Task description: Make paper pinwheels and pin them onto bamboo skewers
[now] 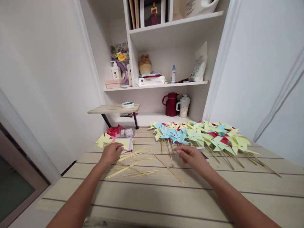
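My left hand is at a small stack of coloured paper, its fingers bent together at the edge of the top yellow sheet. Thin wooden sticks lie scattered beside it on the table. My right hand hovers over the table with fingers apart and nothing visible in them. It is close to the sticks of finished paper pinwheels, which lie in a big pile of yellow, blue, green and red. A single stick and a small metallic piece lie between my hands.
Left of the stack are a yellow pinwheel, red paper pieces and a clear box. Behind stand a small raised shelf, a red jug and a cup. Walls flank the table.
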`<state>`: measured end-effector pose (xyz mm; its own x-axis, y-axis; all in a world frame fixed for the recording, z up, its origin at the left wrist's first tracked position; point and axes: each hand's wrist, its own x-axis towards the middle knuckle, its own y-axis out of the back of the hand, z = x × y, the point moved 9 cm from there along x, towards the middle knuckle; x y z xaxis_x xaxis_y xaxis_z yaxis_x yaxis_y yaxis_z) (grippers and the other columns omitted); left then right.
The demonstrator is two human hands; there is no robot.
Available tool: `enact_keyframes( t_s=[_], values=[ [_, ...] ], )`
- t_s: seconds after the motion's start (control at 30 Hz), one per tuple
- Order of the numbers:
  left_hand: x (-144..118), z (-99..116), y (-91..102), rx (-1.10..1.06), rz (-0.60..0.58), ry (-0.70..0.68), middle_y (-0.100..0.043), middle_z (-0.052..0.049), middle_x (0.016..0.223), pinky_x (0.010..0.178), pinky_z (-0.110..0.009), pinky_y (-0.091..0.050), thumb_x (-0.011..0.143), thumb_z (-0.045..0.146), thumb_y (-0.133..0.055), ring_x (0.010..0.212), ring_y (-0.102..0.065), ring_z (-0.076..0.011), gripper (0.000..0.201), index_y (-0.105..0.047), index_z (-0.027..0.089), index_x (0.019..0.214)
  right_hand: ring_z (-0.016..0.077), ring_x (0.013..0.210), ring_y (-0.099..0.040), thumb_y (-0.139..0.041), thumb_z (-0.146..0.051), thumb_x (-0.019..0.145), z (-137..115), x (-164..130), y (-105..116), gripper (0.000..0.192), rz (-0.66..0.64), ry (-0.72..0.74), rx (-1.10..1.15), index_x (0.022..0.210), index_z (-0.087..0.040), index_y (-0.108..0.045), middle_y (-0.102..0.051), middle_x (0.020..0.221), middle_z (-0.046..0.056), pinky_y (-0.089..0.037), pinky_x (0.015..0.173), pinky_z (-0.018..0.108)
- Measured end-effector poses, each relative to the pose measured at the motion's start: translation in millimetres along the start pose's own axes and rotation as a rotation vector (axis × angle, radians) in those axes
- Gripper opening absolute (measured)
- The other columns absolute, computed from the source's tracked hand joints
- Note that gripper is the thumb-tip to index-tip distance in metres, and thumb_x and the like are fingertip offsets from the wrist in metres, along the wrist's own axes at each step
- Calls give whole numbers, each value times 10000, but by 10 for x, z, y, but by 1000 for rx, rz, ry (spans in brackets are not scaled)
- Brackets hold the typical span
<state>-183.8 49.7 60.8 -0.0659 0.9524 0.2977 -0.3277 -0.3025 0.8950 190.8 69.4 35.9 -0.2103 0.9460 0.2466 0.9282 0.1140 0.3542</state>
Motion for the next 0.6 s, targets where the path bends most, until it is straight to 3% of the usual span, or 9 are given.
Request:
enact_keyframes(
  t_s=[0.27,0.4,0.5,0.6],
  values=[
    [-4,-143,129,15,120,179,-781,-94,926,766,-319,-385,881,373,-497,880,-674,-257,320,-775,216,859,135,480,-495,-589,-475,799,2,4,7,348,14,27,-3,881,-175,-747,-623,647,13,-402,505,282],
    [-48,-230,316,15,251,297,-777,-112,920,772,-346,-382,883,386,-491,911,-671,-292,340,-778,205,890,147,503,-517,-581,-499,823,-52,-10,79,371,71,60,13,936,-185,-742,-593,647,4,-428,536,297],
    [-95,-146,493,-1,365,309,-756,-141,1044,808,-363,-401,897,387,-468,1007,-654,-317,377,-771,181,986,152,530,-525,-576,-517,844,-171,-42,94,368,85,106,75,947,-199,-731,-574,650,0,-446,560,303],
    [-114,123,584,-113,440,264,-766,-92,980,763,-337,-438,901,424,-469,936,-666,-290,388,-771,195,985,159,547,-549,-591,-546,843,-283,-89,-44,418,-12,100,182,1072,-211,-691,-574,646,-11,-469,577,308]
  ],
)
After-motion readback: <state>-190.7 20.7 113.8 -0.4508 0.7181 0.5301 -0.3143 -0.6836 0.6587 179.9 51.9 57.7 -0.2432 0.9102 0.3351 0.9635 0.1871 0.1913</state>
